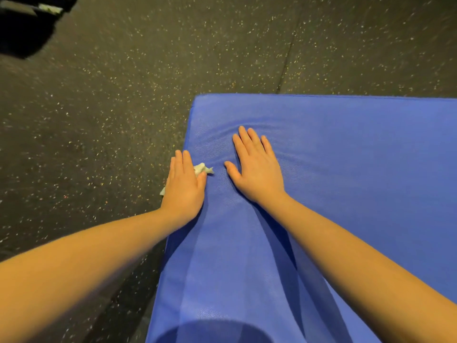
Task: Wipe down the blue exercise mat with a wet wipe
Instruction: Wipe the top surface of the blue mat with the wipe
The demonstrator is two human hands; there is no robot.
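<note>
Two hands in frame, head view, both mine.

Left hand [184, 184]: palm down, fingers straight and close together, not curled. It presses the wet wipe [203, 168] onto the blue exercise mat [333, 206] right at the mat's left edge. The wipe is crumpled and white. One bit sticks out past my thumb onto the mat, and another small bit shows under the outer side of the palm, over the edge. My outer fingers overhang the floor [111, 107].

Right hand [257, 169]: palm down, fingers straight and slightly spread, lying flat on the mat just beside the left hand and holding nothing. The mat surface puckers into shallow wrinkles ahead of the fingertips.

Mat: lies on the floor and fills the right and lower part of the view, with its far left corner visible. A rounded shadow [210, 330] falls on its near end.

Floor: dark, light-speckled, with a seam [289, 53] running away beyond the mat. A black object [24, 28], blurred, sits top left. I cannot tell what it is.
</note>
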